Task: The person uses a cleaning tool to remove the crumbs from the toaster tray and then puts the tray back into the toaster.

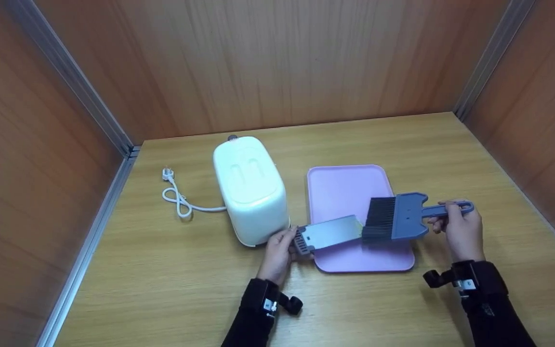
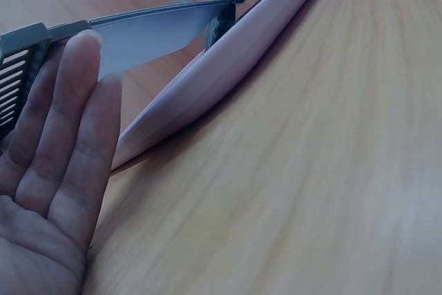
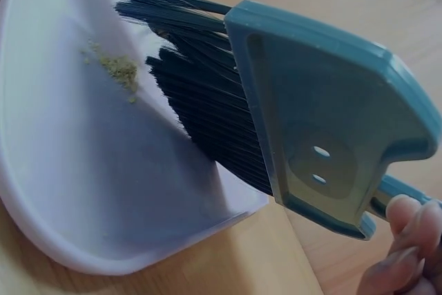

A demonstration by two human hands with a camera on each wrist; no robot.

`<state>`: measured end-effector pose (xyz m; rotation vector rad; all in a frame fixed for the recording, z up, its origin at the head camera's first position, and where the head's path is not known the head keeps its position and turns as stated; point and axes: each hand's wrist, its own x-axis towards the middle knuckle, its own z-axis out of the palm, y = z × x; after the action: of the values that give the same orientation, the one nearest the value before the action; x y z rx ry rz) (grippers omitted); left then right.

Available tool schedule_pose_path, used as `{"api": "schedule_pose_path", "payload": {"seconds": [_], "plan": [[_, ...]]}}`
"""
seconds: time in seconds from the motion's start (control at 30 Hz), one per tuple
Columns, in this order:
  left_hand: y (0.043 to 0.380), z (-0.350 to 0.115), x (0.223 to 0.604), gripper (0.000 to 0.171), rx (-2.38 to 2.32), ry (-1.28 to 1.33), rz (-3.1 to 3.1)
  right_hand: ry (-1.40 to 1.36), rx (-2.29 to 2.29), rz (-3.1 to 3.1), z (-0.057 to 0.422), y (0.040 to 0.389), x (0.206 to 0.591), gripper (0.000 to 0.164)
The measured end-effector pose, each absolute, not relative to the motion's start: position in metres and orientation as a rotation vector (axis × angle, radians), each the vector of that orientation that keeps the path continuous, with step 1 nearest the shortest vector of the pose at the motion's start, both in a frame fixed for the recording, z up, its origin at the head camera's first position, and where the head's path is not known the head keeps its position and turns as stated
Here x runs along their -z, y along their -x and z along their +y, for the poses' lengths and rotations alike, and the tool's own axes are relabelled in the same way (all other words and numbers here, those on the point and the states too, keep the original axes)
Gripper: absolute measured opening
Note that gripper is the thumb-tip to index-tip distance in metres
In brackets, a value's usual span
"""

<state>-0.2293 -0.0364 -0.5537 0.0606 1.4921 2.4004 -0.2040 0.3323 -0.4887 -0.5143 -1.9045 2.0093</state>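
My left hand (image 1: 277, 253) grips the grey slotted end of a flat metal crumb tray (image 1: 333, 234), near the front corner of a white toaster (image 1: 253, 188). The crumb tray reaches over a lilac serving tray (image 1: 342, 185), its far end at the bristles of a blue brush (image 1: 408, 217). By its looped handle, my right hand (image 1: 464, 233) holds this brush, dark bristles pointing left. In the right wrist view, a small heap of greenish crumbs (image 3: 121, 72) lies on the lilac surface beside the bristle tips. Straightened fingers (image 2: 76, 101) of the left hand show underneath the crumb tray.
A white power cord (image 1: 203, 208) with a plug (image 1: 167, 174) lies on the wooden table (image 1: 162, 284) left of the toaster. Wood panels (image 1: 297, 62) enclose the table at the back and both sides.
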Motion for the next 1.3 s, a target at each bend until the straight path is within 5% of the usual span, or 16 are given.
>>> {"api": "schedule_pose_path", "payload": {"seconds": [1.3], "plan": [[0.23,-0.037,0.555,0.039,-2.407,-0.054,1.493,0.546,-2.069,-1.458,0.326,0.207,0.452,0.019]]}}
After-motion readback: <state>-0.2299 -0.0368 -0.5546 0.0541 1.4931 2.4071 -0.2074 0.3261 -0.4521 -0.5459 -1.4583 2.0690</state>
